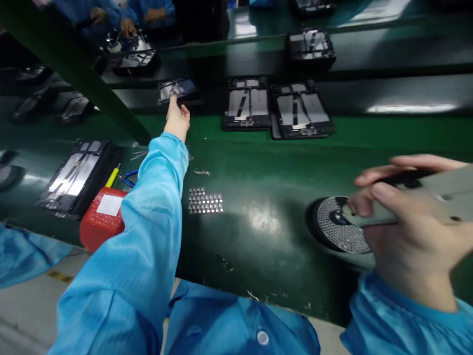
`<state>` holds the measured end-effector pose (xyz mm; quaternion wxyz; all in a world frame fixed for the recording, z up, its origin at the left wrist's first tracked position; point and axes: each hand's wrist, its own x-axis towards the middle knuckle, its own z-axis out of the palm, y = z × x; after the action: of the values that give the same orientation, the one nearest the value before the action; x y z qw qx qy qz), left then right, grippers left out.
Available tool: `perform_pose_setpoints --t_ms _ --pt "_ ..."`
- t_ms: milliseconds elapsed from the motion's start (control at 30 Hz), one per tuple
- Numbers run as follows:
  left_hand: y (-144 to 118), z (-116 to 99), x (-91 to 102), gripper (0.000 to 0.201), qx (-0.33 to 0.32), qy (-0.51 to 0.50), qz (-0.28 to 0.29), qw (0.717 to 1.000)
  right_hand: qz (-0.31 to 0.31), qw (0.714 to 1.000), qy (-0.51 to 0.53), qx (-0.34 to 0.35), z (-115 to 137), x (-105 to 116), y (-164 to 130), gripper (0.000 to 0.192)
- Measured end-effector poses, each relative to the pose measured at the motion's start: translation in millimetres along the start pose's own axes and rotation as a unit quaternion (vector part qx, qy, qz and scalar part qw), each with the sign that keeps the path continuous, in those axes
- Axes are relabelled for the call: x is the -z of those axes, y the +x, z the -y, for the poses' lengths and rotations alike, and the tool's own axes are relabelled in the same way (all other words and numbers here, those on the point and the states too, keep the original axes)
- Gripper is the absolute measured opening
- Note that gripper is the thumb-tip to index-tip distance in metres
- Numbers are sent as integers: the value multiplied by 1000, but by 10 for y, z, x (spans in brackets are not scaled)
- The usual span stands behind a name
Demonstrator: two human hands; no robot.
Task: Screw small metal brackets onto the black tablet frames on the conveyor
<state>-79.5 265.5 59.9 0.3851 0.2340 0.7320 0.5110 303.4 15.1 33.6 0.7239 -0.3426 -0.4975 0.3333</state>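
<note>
My left hand (178, 118) reaches far forward and grips the near edge of an opened tablet (176, 89), its thumb on top. That tablet shows pale battery cells and a dark part at its right. Close on the right, my right hand (414, 236) is blurred, its fingers closed at a pale grey piece with a dark part (447, 192); what they hold is unclear. Behind and below the fingers lies a round disc with a perforated top (338, 224). A sheet of small parts in rows (205, 201) lies on the green bench between my arms.
Two opened tablets (247, 103) (301, 108) lie ahead, with a stack of tablets (312, 47) beyond. Left of my arm are a red bubble-wrapped bundle (99, 222), a yellow-handled tool (113, 176), blue-handled pliers (130, 178) and another tablet stack (77, 177). Co-workers' hands (127, 25) appear top left.
</note>
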Motion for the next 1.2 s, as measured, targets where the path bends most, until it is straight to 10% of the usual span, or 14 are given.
perform_pose_setpoints --t_ms 167,233,433,600,800,900,1000,1100,1200 --pt "-227 -34 8 25 25 -98 76 992 21 1000 -4 21 -53 181 109 44" --pt "-506 115 69 23 -1 -136 97 986 10 999 -7 42 -49 286 121 46" --pt "-2074 758 530 11 44 -216 195 956 -25 995 -17 97 -57 567 7 53" --pt "-3105 1304 849 10 227 -127 206 943 -25 995 -22 97 -89 569 -189 55" --pt "-3321 1596 981 16 337 -19 342 877 17 995 -21 94 -37 476 -274 44" --pt "-3204 1483 1083 37 377 96 499 774 52 996 -14 74 34 440 -275 30" --pt "-2984 1299 1196 39 234 242 595 729 46 997 -11 62 79 410 -285 28" --pt "-2655 1120 1276 31 -96 379 426 816 40 997 -4 72 68 397 -304 30" --pt "-2233 1001 1305 50 -294 470 263 790 49 994 -6 100 22 397 -322 25"
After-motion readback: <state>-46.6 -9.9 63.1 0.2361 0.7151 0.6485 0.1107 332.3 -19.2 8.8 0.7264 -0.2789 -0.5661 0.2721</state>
